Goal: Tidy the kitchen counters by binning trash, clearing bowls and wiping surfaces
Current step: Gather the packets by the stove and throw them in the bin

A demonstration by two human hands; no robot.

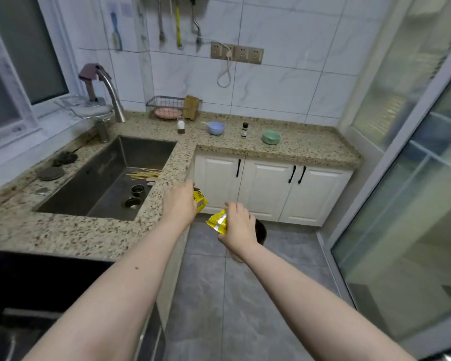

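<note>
My left hand [180, 201] grips a yellow wrapper [201, 200] just past the counter's corner. My right hand [241, 225] holds a second yellow and silver wrapper [218, 222] above the floor. A dark round bin [261, 231] shows partly behind my right hand, on the grey floor in front of the cabinets. On the back counter [297, 148] stand a blue bowl [216, 128] with a spoon and a green bowl [270, 137]. A purple cloth [89, 71] hangs over the faucet.
The steel sink [110, 178] holds several bamboo skewers [143, 174]. Two small bottles [180, 125] [244, 129] stand on the back counter, near a wire rack [167, 108] with a pink dish. Scrub pads [50, 173] lie left of the sink. White cabinets [268, 188] and a glass sliding door [414, 178] bound the floor.
</note>
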